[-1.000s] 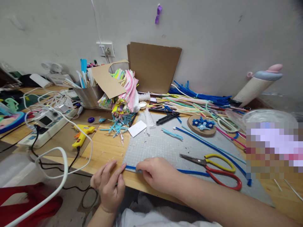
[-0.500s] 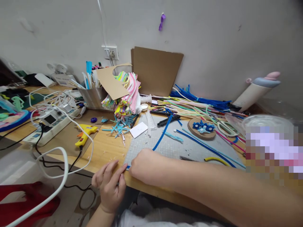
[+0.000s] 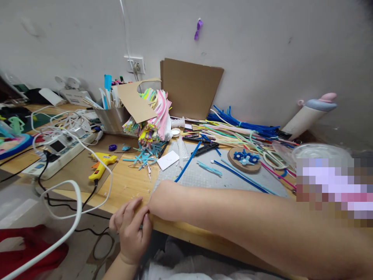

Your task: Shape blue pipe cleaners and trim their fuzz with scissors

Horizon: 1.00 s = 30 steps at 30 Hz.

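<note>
A dark blue pipe cleaner [image 3: 188,161] runs out from under my right hand [image 3: 166,200] and slants up to the right over the grey cutting mat [image 3: 201,182]. My right hand is closed round it near the table's front edge, with its fingers hidden behind the back of the hand. Close against it, my left hand [image 3: 131,227] pinches with thumb and forefinger where the strip's near end lies; that end is covered now. A light blue twisted piece [image 3: 210,168] and a long dark blue pipe cleaner [image 3: 239,175] lie on the mat beyond my right forearm.
A yellow glue gun [image 3: 101,165] and a cabled power strip [image 3: 58,153] are at left. Behind stand a metal cup [image 3: 112,119] of sticks and a pastel pipe cleaner bundle [image 3: 157,116]. Blue flowers [image 3: 246,156] sit on a round piece near scissors [image 3: 274,160].
My right hand has slid left along the blue pipe cleaner up to my left fingertips, covering the short blue stretch between them. The view has shifted slightly.
</note>
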{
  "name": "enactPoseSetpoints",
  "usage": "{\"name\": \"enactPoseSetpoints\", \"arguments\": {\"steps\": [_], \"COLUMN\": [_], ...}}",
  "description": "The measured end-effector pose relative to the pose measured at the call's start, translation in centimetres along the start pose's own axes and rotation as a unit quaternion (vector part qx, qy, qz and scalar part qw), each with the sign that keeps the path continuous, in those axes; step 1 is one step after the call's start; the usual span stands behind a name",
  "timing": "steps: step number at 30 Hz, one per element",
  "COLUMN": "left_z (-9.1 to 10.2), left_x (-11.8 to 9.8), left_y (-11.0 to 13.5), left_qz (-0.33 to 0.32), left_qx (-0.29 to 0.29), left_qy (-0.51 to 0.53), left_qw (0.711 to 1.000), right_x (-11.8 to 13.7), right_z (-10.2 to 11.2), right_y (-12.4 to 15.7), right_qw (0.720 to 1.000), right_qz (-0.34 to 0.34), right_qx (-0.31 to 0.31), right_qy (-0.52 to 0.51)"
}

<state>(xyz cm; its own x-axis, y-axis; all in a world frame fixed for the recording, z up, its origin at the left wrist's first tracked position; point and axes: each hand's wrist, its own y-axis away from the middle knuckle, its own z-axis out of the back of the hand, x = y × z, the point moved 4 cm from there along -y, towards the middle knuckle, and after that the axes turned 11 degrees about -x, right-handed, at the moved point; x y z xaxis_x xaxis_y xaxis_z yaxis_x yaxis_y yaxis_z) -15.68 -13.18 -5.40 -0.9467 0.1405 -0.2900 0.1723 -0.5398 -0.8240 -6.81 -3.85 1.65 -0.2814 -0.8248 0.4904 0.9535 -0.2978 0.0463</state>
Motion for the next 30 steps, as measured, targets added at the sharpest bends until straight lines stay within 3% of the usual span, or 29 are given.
{"name": "enactPoseSetpoints", "arguments": {"steps": [4, 5, 6, 7, 9, 11, 13, 16, 19, 20, 22, 25, 30], "left_z": [0.9, 1.0, 0.9, 0.5, -0.6, -2.2, -4.2, -7.5, -10.8, -11.8, -13.6, -15.6, -17.0], "left_x": [-2.4, -3.2, -4.1, -5.1, -7.0, -8.9, -10.7, -13.7, -16.9, -17.9, -19.4, -20.6, -20.3], "left_y": [-2.6, -3.5, -4.4, -5.2, -6.7, -8.1, -9.3, -11.2, -12.5, -12.6, -12.7, -11.7, -9.5], "left_qz": [0.050, 0.060, 0.067, 0.077, 0.104, 0.139, 0.179, 0.252, 0.330, 0.354, 0.374, 0.395, 0.416], "left_qx": [-0.001, 0.004, 0.024, 0.061, 0.117, 0.159, 0.202, 0.256, 0.334, 0.366, 0.404, 0.441, 0.473], "left_qy": [0.034, 0.075, 0.128, 0.186, 0.293, 0.372, 0.418, 0.507, 0.566, 0.574, 0.582, 0.585, 0.584], "left_qw": [0.998, 0.995, 0.989, 0.978, 0.943, 0.904, 0.867, 0.783, 0.678, 0.641, 0.598, 0.555, 0.511], "right_x": [-0.8, -1.2, -1.5, -1.9, -2.3, -2.7, -3.3, -4.6, -6.3, -7.0, -8.5, -10.4, -11.8], "right_z": [2.4, 3.2, 3.6, 3.8, 4.4, 4.9, 5.4, 6.1, 6.6, 6.7, 6.9, 6.5, 4.9], "right_y": [2.7, 3.8, 5.1, 6.5, 9.2, 11.7, 13.9, 16.9, 19.5, 20.2, 21.4, 22.6, 22.8], "right_qw": [0.998, 0.991, 0.967, 0.918, 0.790, 0.680, 0.607, 0.542, 0.528, 0.537, 0.564, 0.581, 0.585], "right_qz": [-0.058, -0.091, -0.131, -0.172, -0.206, -0.227, -0.250, -0.280, -0.283, -0.281, -0.278, -0.276, -0.284], "right_qx": [-0.018, -0.043, -0.043, -0.039, -0.041, -0.044, -0.074, -0.154, -0.236, -0.265, -0.321, -0.370, -0.377], "right_qy": [0.002, -0.085, -0.214, -0.355, -0.576, -0.696, -0.751, -0.778, -0.765, -0.750, -0.709, -0.670, -0.659]}}
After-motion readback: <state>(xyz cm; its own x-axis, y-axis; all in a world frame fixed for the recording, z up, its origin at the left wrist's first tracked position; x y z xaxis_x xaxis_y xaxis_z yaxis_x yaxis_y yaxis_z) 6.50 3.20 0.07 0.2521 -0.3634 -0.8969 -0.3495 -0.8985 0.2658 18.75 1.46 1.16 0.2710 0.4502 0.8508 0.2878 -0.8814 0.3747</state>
